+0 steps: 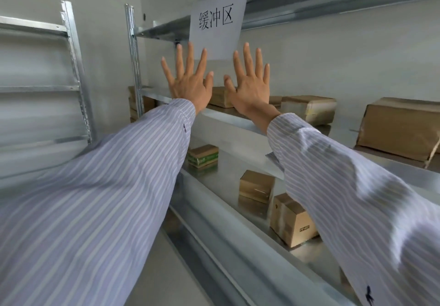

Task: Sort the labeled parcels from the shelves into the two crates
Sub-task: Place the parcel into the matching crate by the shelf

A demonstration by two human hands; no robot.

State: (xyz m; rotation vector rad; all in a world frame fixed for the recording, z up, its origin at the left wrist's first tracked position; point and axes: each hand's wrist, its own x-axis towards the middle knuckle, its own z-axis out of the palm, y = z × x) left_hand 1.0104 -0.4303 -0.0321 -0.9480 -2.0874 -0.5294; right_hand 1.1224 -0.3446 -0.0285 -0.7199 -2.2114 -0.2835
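Note:
My left hand (189,78) and my right hand (250,84) are raised side by side in front of the metal shelf rack (228,120), fingers spread straight, backs toward me, holding nothing. Behind them on the upper shelf lie brown parcels: one between the hands (220,96), a taped one (309,109) and a large one (400,129) to the right. On the lower shelf sit a parcel with green print (203,155), a small brown box (257,185) and a cardboard box (294,220) partly hidden by my right sleeve. No crate is in view.
A white paper sign (217,17) with black characters hangs from the top shelf above my hands. A second metal rack (71,67) stands at the left against the wall. More brown parcels (133,103) are stacked behind the rack's left upright.

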